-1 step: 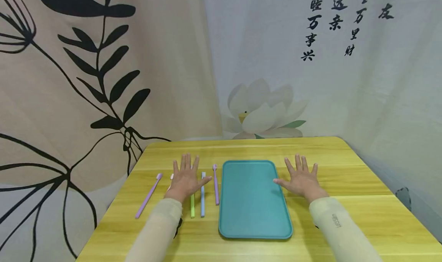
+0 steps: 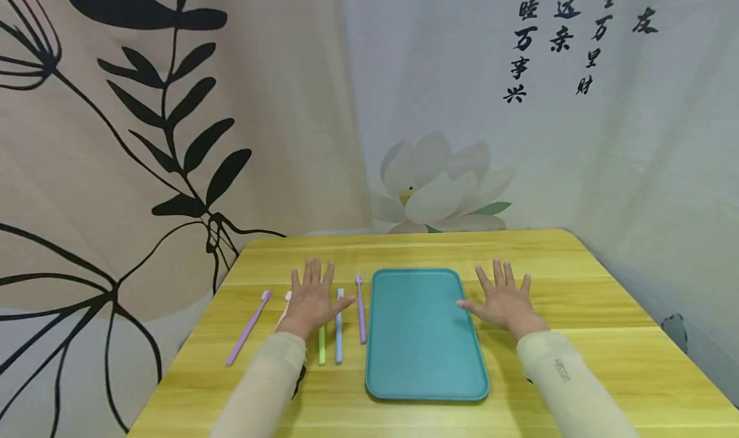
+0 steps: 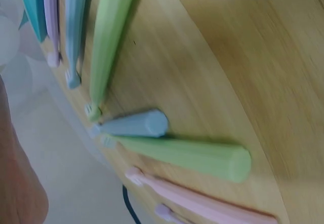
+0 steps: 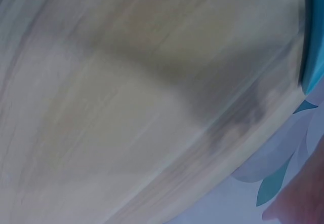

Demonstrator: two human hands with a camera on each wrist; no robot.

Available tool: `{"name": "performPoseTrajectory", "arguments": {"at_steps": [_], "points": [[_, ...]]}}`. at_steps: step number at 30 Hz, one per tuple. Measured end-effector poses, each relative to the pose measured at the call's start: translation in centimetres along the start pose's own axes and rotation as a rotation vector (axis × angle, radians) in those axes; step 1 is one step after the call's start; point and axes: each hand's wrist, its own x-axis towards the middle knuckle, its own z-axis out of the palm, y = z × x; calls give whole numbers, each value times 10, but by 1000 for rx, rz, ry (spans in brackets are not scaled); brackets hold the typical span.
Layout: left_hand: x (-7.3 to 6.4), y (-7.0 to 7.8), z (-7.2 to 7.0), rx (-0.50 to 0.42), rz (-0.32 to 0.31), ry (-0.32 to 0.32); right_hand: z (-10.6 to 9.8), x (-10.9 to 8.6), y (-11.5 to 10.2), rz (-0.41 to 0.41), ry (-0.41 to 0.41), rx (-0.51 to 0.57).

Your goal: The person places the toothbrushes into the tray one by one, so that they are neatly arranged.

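My left hand (image 2: 312, 302) spreads its fingers above a group of toothbrushes, hiding part of them and holding none. Left of it lies a purple toothbrush (image 2: 248, 329); a pink toothbrush (image 2: 287, 296) shows partly beside the hand. On its right are a green toothbrush (image 2: 322, 348), a blue toothbrush (image 2: 339, 338) and another purple toothbrush (image 2: 361, 313). The left wrist view also reveals a second green toothbrush (image 3: 187, 155) and a second blue one (image 3: 139, 123). With fingers spread, my right hand (image 2: 505, 302) is at the right side of a teal tray (image 2: 424, 342), its thumb overlapping the rim in view.
The wooden table (image 2: 600, 361) carries the tray at its middle and the toothbrushes on the left. Behind it hangs a curtain (image 2: 300, 104) printed with plants, a lotus and characters.
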Motion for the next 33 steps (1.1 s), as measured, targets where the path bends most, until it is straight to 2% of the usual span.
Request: {"name": "performPoseTrajectory", "arguments": {"at_steps": [8,15,25,29,33], "points": [[-1,9,-8,-10,-2,-29,4,2,0,-6,10,-13],[0,8,-8,3,-4,-25,2,2,-2,-20,-10,1],[0,7,-2,8,-8,-44,8,-2,-1,-40,-64,77],[2,7,-4,16,-12,-80,11,-4,2,-50,-114,96],[5,6,-8,-15,-30,-57,10,-2,2,-61,-135,138]]}}
